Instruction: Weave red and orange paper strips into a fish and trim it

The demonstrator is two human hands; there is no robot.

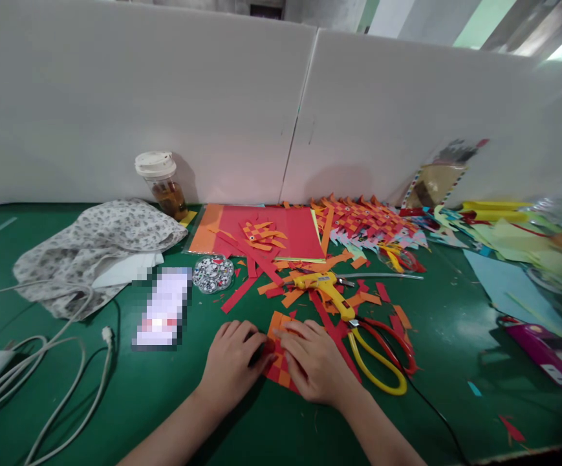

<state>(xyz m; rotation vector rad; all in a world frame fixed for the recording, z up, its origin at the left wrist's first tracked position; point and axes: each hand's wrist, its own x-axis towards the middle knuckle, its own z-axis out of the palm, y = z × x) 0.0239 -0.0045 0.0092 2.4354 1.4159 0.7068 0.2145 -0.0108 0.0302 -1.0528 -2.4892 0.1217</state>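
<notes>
Between my hands is a small piece of woven paper (281,371), a checkered weave of red and orange strips. My left hand (236,355) pinches its left edge, with the thumb and forefinger close together. Over its upper right side the fingers of my right hand (315,360) are bent and pressed together on the paper, partly hiding it. Just beyond lie loose red and orange strips and a yellow glue gun (330,288). Scissors (378,369) with yellow and red handles lie to the right of my right hand.
A finished woven paper fish (261,234) lies on red sheets (295,226); several more fish (368,220) are heaped behind. Leftward are a blurred-out phone (164,304), a clear case of googly eyes (213,274), a cloth (101,239), a drink cup (164,188) and white cables (81,362).
</notes>
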